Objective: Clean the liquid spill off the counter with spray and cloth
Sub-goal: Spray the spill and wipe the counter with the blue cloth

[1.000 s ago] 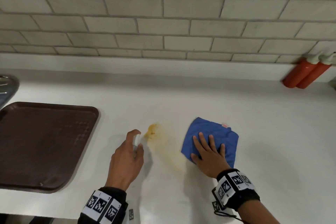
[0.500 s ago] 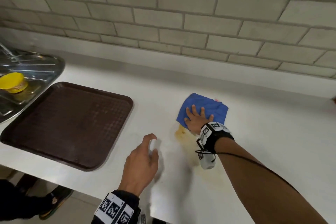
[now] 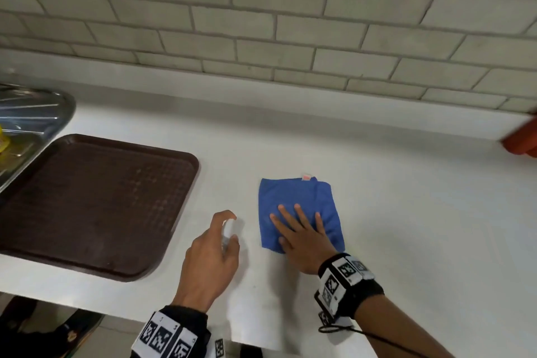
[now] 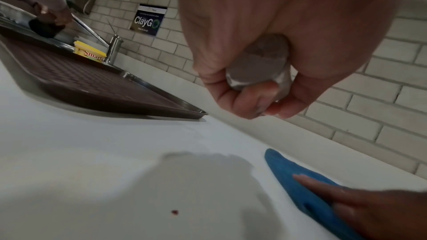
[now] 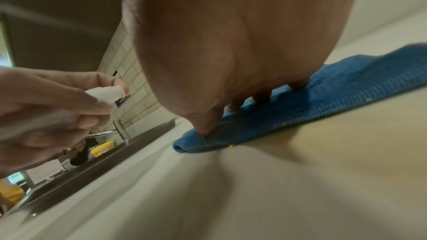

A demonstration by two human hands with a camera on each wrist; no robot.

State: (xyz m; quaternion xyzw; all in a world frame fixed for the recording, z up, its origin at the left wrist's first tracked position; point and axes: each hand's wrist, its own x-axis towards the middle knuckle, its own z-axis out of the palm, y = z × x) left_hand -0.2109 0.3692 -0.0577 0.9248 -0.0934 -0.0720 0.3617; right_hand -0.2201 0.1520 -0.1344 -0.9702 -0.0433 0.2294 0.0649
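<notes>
A folded blue cloth [image 3: 293,197] lies flat on the white counter [image 3: 406,212]. My right hand [image 3: 299,229] presses on its near half with straight, spread fingers; the right wrist view shows the fingertips [image 5: 208,130] on the blue cloth [image 5: 335,88]. My left hand [image 3: 212,253] grips a small white spray bottle [image 3: 227,231] just left of the cloth, index finger curled over the top. Seen from the left wrist, the bottle's base [image 4: 258,61] sits in my curled fingers above the counter. No orange stain shows in the head view; a tiny yellow fleck [image 5: 231,146] sits at the cloth's edge.
A brown tray [image 3: 87,200] lies at the left, close to the counter's front edge. A steel sink [image 3: 26,116] with a yellow tub [image 4: 89,53] is beyond it; another person's hand [image 4: 49,15] works there. Red bottles [image 3: 520,139] stand at the far right against the tiled wall.
My right hand has slid the cloth back toward me and left over the spot where the orange spill was; the stain no longer shows. The left hand still holds the bottle beside it.
</notes>
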